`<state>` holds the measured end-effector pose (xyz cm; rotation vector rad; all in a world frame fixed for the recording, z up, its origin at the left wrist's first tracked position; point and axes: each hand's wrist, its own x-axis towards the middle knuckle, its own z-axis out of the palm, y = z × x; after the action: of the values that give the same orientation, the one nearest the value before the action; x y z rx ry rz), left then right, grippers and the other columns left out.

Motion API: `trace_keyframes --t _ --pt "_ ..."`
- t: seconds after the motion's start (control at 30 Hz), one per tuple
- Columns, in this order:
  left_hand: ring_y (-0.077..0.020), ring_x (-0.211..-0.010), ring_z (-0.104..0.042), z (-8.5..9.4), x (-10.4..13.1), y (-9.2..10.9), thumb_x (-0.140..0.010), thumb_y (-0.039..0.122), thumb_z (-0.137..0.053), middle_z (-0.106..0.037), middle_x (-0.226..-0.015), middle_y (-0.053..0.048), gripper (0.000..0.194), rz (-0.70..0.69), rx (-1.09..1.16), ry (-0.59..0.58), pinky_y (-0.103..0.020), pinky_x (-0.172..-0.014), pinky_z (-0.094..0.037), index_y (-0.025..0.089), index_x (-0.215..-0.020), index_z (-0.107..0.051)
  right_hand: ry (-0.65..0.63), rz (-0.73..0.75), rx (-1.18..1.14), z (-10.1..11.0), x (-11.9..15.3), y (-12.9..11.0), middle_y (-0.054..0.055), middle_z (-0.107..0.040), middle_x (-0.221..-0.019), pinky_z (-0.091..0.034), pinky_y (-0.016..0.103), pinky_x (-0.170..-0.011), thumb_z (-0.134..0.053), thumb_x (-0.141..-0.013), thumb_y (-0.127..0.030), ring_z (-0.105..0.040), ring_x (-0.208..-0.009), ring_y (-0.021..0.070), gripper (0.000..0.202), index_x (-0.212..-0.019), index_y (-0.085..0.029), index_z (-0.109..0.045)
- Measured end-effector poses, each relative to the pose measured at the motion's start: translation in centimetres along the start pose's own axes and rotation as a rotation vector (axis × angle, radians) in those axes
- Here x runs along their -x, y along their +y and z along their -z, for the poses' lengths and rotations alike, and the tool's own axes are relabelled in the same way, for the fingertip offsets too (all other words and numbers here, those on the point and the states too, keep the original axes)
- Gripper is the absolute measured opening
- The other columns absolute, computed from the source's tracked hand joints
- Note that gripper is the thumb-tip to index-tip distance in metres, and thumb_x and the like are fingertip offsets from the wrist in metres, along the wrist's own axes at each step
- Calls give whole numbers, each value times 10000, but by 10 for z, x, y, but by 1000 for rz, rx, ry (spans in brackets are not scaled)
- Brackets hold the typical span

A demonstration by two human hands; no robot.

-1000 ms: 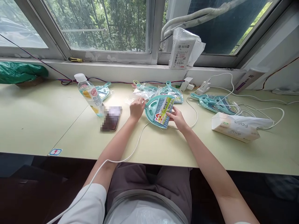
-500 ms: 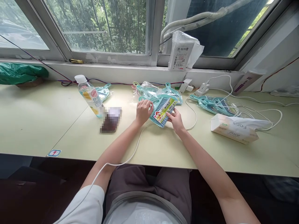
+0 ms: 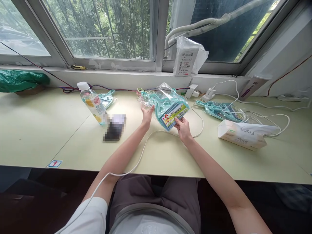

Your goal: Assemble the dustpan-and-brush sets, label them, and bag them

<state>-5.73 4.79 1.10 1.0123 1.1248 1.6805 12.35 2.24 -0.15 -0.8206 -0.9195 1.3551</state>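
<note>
A teal dustpan-and-brush set (image 3: 168, 112) in clear plastic, with a yellow-green label, is tilted above the table's middle. My right hand (image 3: 182, 128) grips its lower right edge, thumb on the label. To the left of the set is my left hand (image 3: 147, 115), its fingers apart and nothing held in it. Behind the held set, more wrapped teal pieces (image 3: 144, 94) lie near the wall, partly hidden by it.
A clear bottle (image 3: 94, 104) and a pixelated object (image 3: 114, 127) stand left of my hands. At the right are wrapped teal sets (image 3: 219, 110), white cables and a tissue pack (image 3: 241, 135). A white cable crosses my left arm.
My left hand has let go of the set and opened at its left side. The set has turned, its plastic wrap now standing up at the top. The view has shifted slightly.
</note>
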Motion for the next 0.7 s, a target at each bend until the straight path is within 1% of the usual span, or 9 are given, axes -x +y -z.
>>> trace_keyframes --t 0.03,0.07,0.13,0.2,0.27,0.33,0.4,0.53,0.7 --pt "-248 -1354 -387 -1 -1 -2 -849 458 -612 -451 -1421 -94 574 99 114 -113 -417 -1106 -336 233 -1340 -416 0 3 2 0 0 1 49 -706 -1028 -587 398 -847 -782 -662 -339 -679 -946 212 346 -932 -191 -625" --pt "-249 -1292 -463 -3 -2 -5 -866 452 -590 -535 -1341 -91 488 175 199 -196 -417 -1081 -373 211 -1278 -489 3 6 4 0 0 1 49 -707 -1021 -588 400 -845 -782 -661 -335 -678 -950 214 344 -929 -191 -621" --pt "-241 -1180 -555 -8 1 -10 -880 437 -571 -640 -1186 -83 373 272 305 -272 -407 -1044 -416 176 -1145 -590 19 19 -3 1 -1 3 52 -709 -1011 -588 402 -845 -781 -663 -327 -678 -952 216 345 -934 -189 -618" --pt "-235 -1121 -589 -14 8 -13 -871 432 -587 -676 -1109 -75 343 320 355 -325 -401 -1027 -431 168 -1086 -625 44 40 -25 2 -3 4 54 -709 -1016 -587 400 -849 -773 -673 -320 -678 -952 213 345 -954 -187 -622" --pt "-241 -1113 -595 -18 16 -12 -858 450 -606 -683 -1110 -80 377 347 355 -429 -412 -1021 -433 166 -1105 -629 61 57 -59 4 -5 4 54 -707 -1029 -584 391 -859 -765 -682 -307 -678 -952 205 340 -969 -186 -628" --pt "-252 -1136 -584 -21 23 -9 -850 479 -607 -666 -1167 -88 436 353 327 -540 -427 -1026 -425 173 -1161 -614 64 61 -93 6 -7 3 49 -707 -1033 -579 376 -872 -767 -679 -288 -679 -946 194 330 -963 -185 -633" --pt "-259 -1173 -563 -21 28 -5 -845 511 -601 -631 -1240 -88 480 341 293 -611 -437 -1038 -410 191 -1202 -598 62 57 -119 7 -9 3 45 -707 -1029 -574 370 -883 -772 -669 -274 -681 -939 190 320 -944 -185 -635" --pt "-277 -1244 -508 -21 32 -2 -820 575 -597 -559 -1345 -83 539 314 244 -669 -456 -1062 -378 236 -1239 -578 62 58 -114 8 -8 2 49 -704 -1035 -567 378 -896 -770 -670 -276 -680 -959 199 312 -933 -186 -629" --pt "-288 -1293 -462 -24 37 -4 -792 572 -633 -523 -1381 -101 605 323 174 -710 -458 -1065 -365 251 -1297 -537 95 75 -90 5 -6 0 50 -699 -1039 -564 379 -900 -754 -681 -285 -680 -963 198 312 -946 -189 -620"
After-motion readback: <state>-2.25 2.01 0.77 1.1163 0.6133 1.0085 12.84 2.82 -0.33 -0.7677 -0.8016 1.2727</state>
